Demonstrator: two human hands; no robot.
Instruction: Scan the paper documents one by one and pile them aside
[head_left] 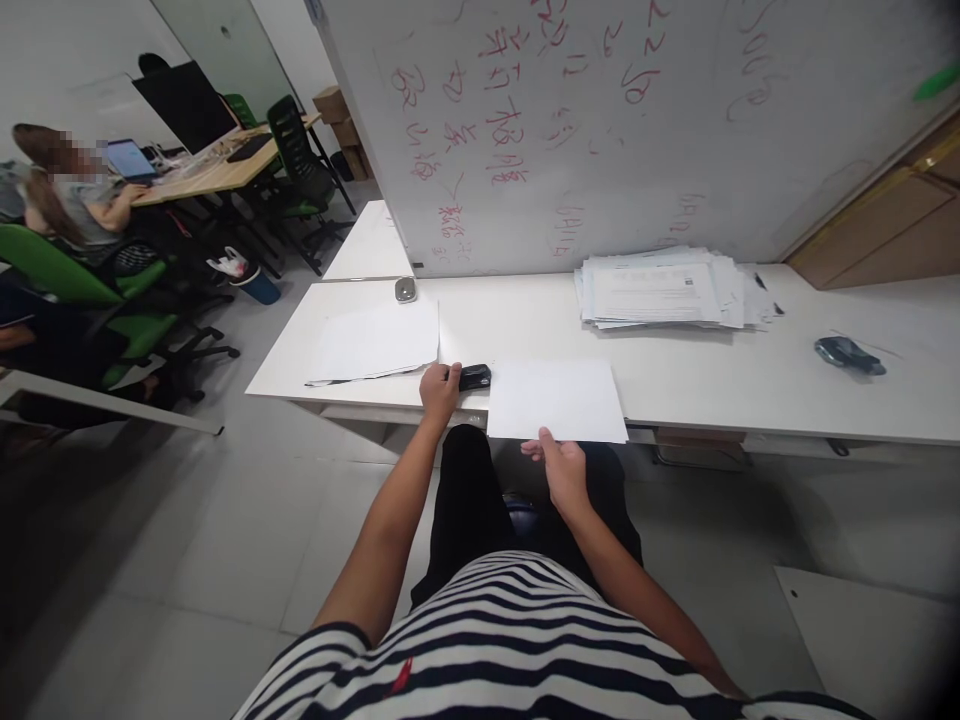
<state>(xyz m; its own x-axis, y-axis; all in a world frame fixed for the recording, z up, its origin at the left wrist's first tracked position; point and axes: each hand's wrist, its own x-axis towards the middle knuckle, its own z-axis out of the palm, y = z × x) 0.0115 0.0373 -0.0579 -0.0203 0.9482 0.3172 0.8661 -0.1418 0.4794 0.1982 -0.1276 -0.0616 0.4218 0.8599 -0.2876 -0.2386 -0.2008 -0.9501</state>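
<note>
My left hand (440, 392) is closed around a black stapler (475, 377) at the front edge of the white desk. The stapler's head points right and meets the left edge of the white paper sheets (559, 395). With my right hand (559, 468) I pinch the near edge of these sheets, thumb on top and fingers below. The sheets lie partly on the desk and stick out over its edge. Left of my left hand rests a stack of paper (379, 340).
A tall pile of printed papers (660, 290) stands by the whiteboard (525, 130). A dark object in clear wrap (850, 355) lies at the right, near a cardboard box (885, 220). A small grey device (405, 290) sits at the back left. People sit at desks farther left.
</note>
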